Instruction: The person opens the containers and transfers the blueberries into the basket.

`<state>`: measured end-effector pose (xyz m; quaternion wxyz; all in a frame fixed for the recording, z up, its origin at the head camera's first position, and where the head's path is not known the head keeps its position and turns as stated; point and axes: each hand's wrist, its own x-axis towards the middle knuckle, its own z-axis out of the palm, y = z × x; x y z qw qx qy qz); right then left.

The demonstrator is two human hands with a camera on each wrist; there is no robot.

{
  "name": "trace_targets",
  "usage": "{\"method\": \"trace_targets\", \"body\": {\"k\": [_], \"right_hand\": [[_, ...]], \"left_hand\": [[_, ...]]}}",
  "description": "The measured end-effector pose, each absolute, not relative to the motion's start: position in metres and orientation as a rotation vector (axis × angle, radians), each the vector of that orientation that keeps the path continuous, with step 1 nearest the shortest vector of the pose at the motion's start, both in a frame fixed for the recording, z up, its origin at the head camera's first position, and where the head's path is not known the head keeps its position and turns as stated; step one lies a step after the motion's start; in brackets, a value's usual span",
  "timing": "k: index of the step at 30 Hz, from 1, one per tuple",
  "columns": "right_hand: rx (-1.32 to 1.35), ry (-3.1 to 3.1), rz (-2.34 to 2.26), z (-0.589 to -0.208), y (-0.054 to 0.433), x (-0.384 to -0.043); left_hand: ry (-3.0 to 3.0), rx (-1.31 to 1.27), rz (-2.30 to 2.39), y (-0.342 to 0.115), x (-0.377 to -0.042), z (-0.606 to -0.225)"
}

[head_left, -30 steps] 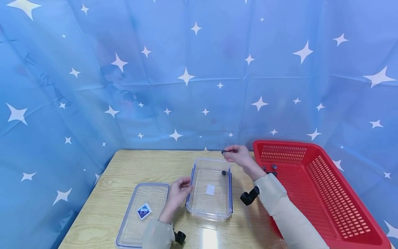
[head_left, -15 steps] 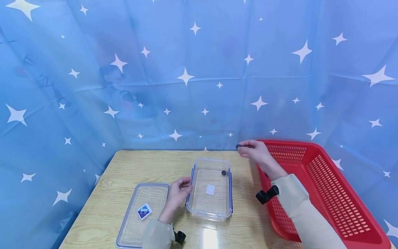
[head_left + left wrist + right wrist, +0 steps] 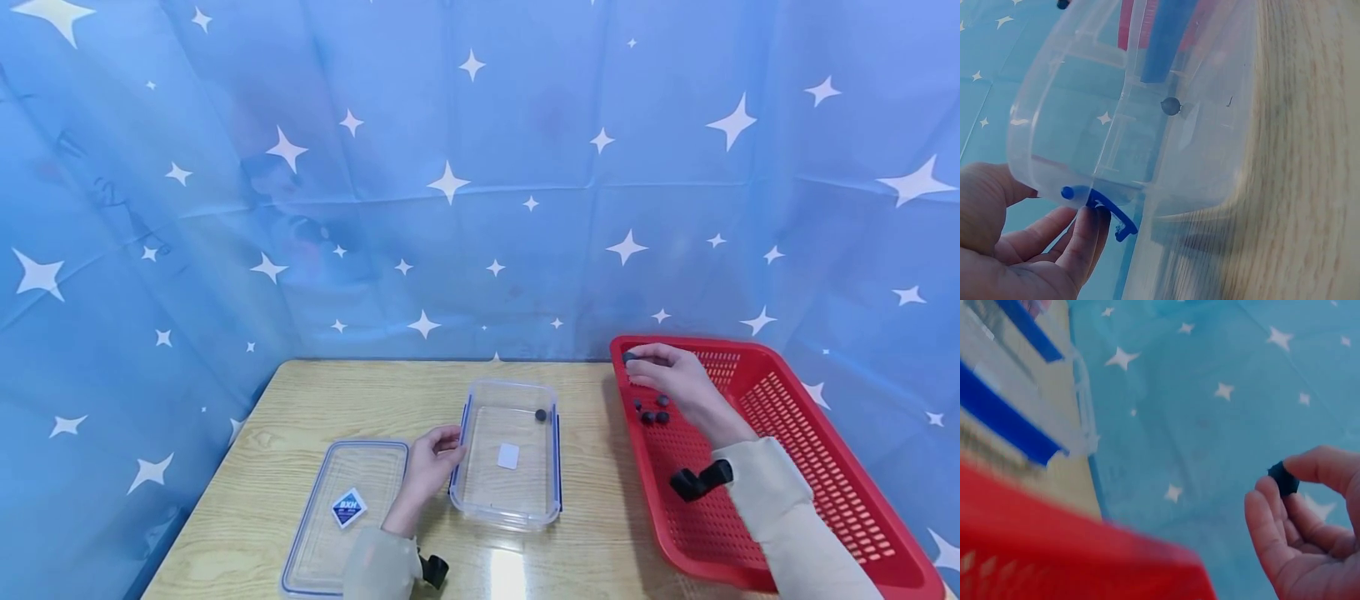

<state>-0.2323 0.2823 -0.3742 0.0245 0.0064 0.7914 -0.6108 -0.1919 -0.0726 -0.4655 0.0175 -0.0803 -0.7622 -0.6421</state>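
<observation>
My right hand [image 3: 678, 383] pinches a blueberry [image 3: 1285, 479] between thumb and fingertips, over the far left corner of a red plastic basket [image 3: 806, 425]. Below the hand, several dark blueberries [image 3: 662, 417] lie on the basket floor. My left hand [image 3: 429, 468] holds the left side of a clear lidless food container [image 3: 491, 500], with its thumb at the rim and fingertips against the blue latch [image 3: 1110, 212]. A single blueberry [image 3: 541, 415] sits inside the container, near its far right corner.
The container's clear lid [image 3: 367, 467], with a blue rim and a BXH sticker, lies left of the left hand on the wooden table [image 3: 375, 392]. A blue star-patterned curtain [image 3: 480, 208] hangs behind the table.
My right hand has moved right, from near the container's far edge to over the basket, with the blueberry still pinched. The left hand and container have not moved.
</observation>
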Motion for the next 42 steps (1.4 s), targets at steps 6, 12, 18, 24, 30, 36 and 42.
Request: {"method": "trace_targets", "body": {"k": [6, 12, 18, 24, 30, 36, 42], "right_hand": [[-0.033, 2.333, -2.055, -0.386, 0.305, -0.222], [-0.035, 2.321, -2.072, -0.397, 0.324, -0.215], [-0.001, 2.276, -2.122, -0.410, 0.348, -0.209], [0.053, 2.238, -2.109, -0.419, 0.367, -0.208], [0.128, 2.176, -2.164, -0.426, 0.384, -0.209], [0.213, 2.331, -1.958, -0.432, 0.393, -0.212], [0.248, 2.353, -1.905, -0.437, 0.400, -0.209]], "left_hand": [[-2.363, -0.252, -2.005, -0.072, -0.193, -0.465], [-2.365, -0.260, -2.004, -0.073, -0.192, -0.464], [-2.355, -0.267, -2.014, -0.073, -0.192, -0.465], [-2.356, -0.260, -2.014, -0.073, -0.193, -0.466], [-2.345, -0.272, -2.015, -0.073, -0.192, -0.465], [-2.352, -0.258, -1.998, -0.073, -0.193, -0.464], [-2.352, -0.256, -2.011, -0.073, -0.192, -0.464]]}}
